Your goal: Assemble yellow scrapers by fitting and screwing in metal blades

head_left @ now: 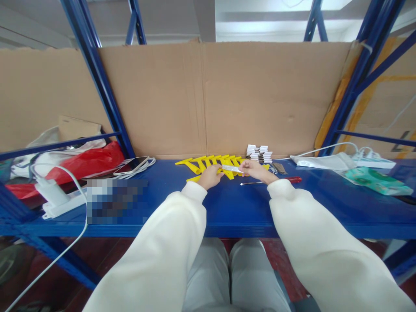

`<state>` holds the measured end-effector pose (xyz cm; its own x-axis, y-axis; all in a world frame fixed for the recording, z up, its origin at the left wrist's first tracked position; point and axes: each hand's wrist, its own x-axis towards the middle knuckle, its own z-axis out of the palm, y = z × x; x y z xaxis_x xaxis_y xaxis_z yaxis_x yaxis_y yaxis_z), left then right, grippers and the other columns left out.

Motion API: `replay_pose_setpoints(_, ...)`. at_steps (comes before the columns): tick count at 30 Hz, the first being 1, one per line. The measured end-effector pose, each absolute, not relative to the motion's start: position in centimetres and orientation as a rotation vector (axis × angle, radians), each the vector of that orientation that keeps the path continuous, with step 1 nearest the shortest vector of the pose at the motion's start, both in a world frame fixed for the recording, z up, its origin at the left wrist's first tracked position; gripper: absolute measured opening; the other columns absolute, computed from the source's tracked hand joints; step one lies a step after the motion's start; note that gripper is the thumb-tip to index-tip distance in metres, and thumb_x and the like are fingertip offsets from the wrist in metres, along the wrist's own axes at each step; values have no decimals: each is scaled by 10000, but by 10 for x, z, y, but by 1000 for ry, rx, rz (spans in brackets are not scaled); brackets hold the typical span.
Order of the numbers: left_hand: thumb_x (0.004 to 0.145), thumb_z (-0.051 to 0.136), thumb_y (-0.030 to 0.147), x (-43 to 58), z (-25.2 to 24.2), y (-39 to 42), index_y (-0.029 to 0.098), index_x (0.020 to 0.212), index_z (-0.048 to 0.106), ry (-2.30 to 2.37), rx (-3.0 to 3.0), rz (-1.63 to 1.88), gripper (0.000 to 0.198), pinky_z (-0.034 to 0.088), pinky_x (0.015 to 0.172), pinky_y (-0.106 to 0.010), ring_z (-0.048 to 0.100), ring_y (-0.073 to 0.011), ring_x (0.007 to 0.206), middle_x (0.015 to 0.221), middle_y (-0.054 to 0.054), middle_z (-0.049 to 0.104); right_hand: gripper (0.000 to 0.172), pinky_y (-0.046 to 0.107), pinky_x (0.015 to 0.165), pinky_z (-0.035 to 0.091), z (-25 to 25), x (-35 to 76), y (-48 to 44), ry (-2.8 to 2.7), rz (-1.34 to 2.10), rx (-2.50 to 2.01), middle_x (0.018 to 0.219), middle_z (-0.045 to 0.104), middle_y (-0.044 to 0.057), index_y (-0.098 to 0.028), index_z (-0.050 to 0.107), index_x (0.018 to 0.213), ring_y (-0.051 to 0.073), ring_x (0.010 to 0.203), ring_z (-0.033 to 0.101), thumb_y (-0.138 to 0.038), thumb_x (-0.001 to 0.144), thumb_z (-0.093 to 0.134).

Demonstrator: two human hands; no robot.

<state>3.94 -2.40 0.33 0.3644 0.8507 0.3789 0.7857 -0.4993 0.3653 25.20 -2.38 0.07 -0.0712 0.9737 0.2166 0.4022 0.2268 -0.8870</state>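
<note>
In the head view, both my hands meet over the blue shelf top, with a thin white strip (231, 168) stretched between them. My left hand (210, 176) is closed, its fingertips pinching the strip's left end; a bit of yellow shows there, and I cannot tell whether it is held too. My right hand (253, 169) pinches the other end between thumb and fingers. Just behind the hands lies a row of several yellow plastic handles (191, 166), partly covered by them. A stack of white pieces with dark ends (259, 153) sits beyond my right hand.
A screwdriver with a red handle (294, 179) lies under my right wrist, near small metal parts (273, 170). On the left are a phone (131, 167), a white power strip (66, 203) and a red bag (87, 160). A green packet (378, 180) lies right. Cardboard (208, 99) stands behind.
</note>
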Motion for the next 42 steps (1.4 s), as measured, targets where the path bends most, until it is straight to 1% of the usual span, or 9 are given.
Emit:
replay_pose_setpoints(7, 902, 612, 169, 40, 4, -26, 178, 1194, 684, 1496, 2495, 832, 300, 461, 1061, -320, 631, -224, 1217, 1278, -107, 690, 203, 245, 583, 489, -4, 253, -30, -1758, 794, -1263, 594, 629, -27, -199, 582, 661, 125, 562, 592, -270, 709, 766)
replay_pose_setpoints(11, 903, 612, 167, 40, 5, -26, 168, 1200, 684, 1483, 2507, 844, 306, 441, 1077, -309, 624, -219, 1225, 1288, -108, 686, 142, 264, 627, 500, -3, 252, -32, -1788, 768, -1278, 625, 644, -18, -192, 634, 691, 129, 585, 587, -264, 693, 756)
replay_pose_setpoints(16, 892, 630, 157, 40, 5, -26, 169, 1202, 686, 1488, 2483, 845, 316, 449, 1080, -333, 628, -232, 1221, 1286, -113, 689, 128, 279, 654, 488, -2, 252, -31, -1813, 777, -1307, 663, 662, -3, -190, 647, 691, 143, 615, 582, -270, 670, 745)
replay_pose_setpoints(19, 897, 626, 153, 40, 6, -27, 165, 1196, 686, 1487, 2482, 845, 305, 448, 1084, -338, 629, -228, 1221, 1286, -111, 689, 150, 291, 661, 474, -2, 253, -32, -1838, 715, -1335, 660, 653, 3, -187, 647, 656, 154, 639, 572, -313, 666, 729)
replay_pose_setpoints(23, 893, 632, 147, 40, 6, -28, 154, 1184, 689, 1475, 2493, 860, 297, 456, 1080, -356, 637, -236, 1212, 1273, -119, 694, 234, 315, 694, 461, 2, 255, -36, -1870, 672, -1347, 676, 648, 15, -171, 690, 675, 172, 687, 572, -404, 689, 711)
replay_pose_setpoints(26, 893, 632, 136, 40, 5, -28, 154, 1187, 685, 1479, 2491, 880, 300, 460, 1079, -361, 635, -234, 1218, 1272, -119, 696, 217, 300, 656, 434, 5, 253, -39, -1811, 700, -1379, 641, 609, 1, -171, 676, 659, 158, 650, 543, -384, 691, 701)
replay_pose_setpoints(31, 896, 631, 139, 40, 4, -29, 148, 1186, 680, 1492, 2485, 883, 293, 460, 1069, -331, 636, -222, 1218, 1278, -119, 693, 170, 273, 591, 381, 8, 250, -43, -1754, 734, -1365, 580, 558, -21, -187, 632, 610, 132, 591, 495, -322, 708, 667)
replay_pose_setpoints(36, 897, 632, 149, 42, 5, -31, 141, 1182, 680, 1485, 2507, 858, 289, 467, 1058, -321, 637, -221, 1216, 1277, -121, 693, 156, 258, 557, 361, 8, 250, -41, -1693, 818, -1324, 580, 585, -12, -185, 616, 595, 115, 571, 482, -266, 724, 644)
replay_pose_setpoints(42, 882, 653, 162, 44, 5, -30, 142, 1154, 698, 1451, 2541, 841, 277, 490, 1038, -343, 664, -230, 1166, 1242, -124, 709, 195, 242, 517, 339, 4, 247, -40, -1639, 943, -1250, 575, 591, -8, -180, 602, 602, 97, 534, 469, -283, 753, 672)
